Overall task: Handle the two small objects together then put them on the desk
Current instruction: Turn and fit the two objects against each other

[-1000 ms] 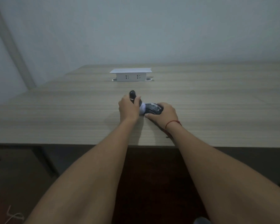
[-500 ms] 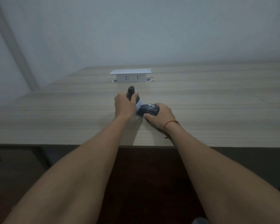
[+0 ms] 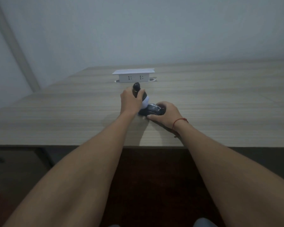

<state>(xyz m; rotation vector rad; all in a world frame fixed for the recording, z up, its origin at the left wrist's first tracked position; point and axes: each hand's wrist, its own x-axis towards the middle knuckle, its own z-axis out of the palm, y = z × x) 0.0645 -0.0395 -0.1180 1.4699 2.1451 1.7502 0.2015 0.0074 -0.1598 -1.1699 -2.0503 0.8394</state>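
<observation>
My left hand (image 3: 131, 101) grips a small black object with a rounded top (image 3: 137, 89) and a white lower part (image 3: 146, 102), held tilted above the wooden desk (image 3: 56, 122). My right hand (image 3: 166, 114) holds a black computer mouse (image 3: 152, 110) that rests on the desk. The white end of the left object touches or nearly touches the mouse's left side. A red string circles my right wrist.
A white pop-up power socket box (image 3: 134, 75) stands on the desk just behind my hands. The desk's front edge (image 3: 39, 145) runs across the view, with a dark drawer unit (image 3: 15, 164) below at the left. A pale wall rises behind.
Both hands have shifted slightly to the left and farther from me with their objects. The grips look unchanged.
</observation>
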